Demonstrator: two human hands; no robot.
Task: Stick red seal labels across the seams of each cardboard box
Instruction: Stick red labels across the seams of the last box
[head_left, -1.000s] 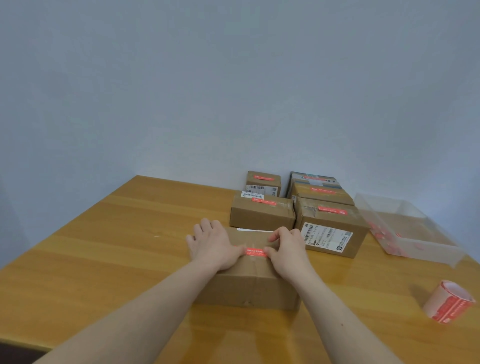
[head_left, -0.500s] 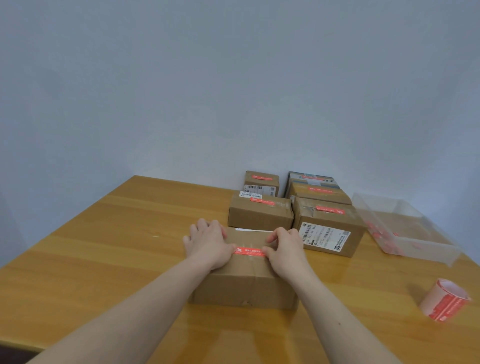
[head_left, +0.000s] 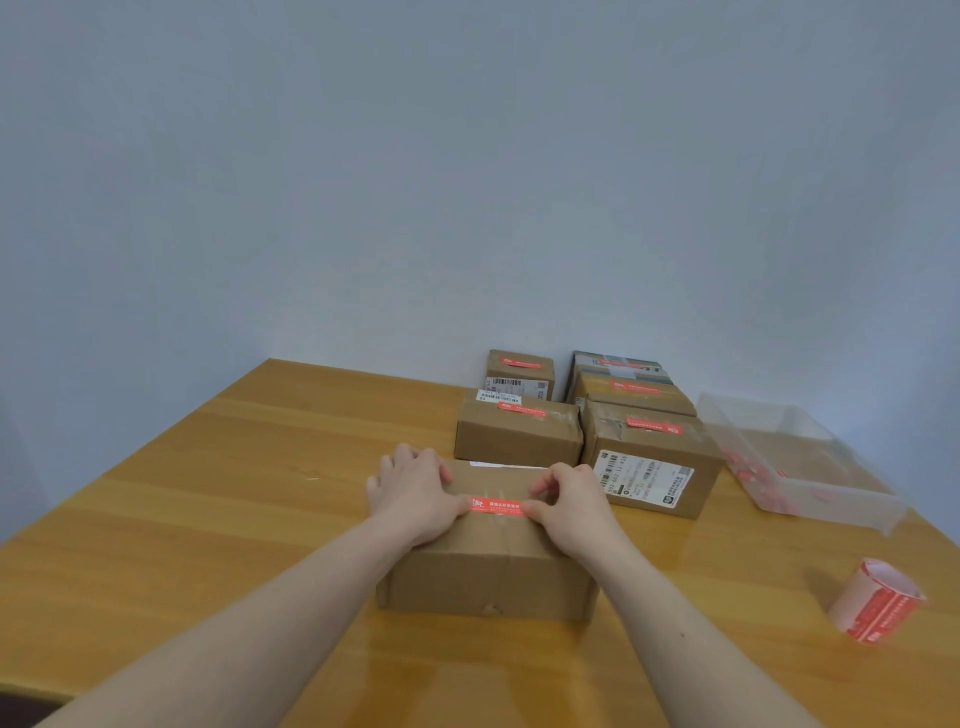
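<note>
A brown cardboard box (head_left: 488, 577) sits near me on the wooden table (head_left: 208, 519). A red seal label (head_left: 497, 505) lies flat across its top seam. My left hand (head_left: 415, 488) rests palm down on the box top, its thumb touching the label's left end. My right hand (head_left: 569, 499) presses its thumb on the label's right end, fingers curled above. Several boxes behind carry red labels: one box (head_left: 517, 441) straight behind, one box (head_left: 649, 467) to the right with a white shipping label, and others further back.
A roll of red seal labels (head_left: 875, 603) lies on its side at the right. A clear plastic tray (head_left: 800, 467) with red scraps stands at the back right. The wall runs close behind the boxes.
Both hands have stayed on the label's ends while more of the label shows between the thumbs. The view has shifted only slightly.
</note>
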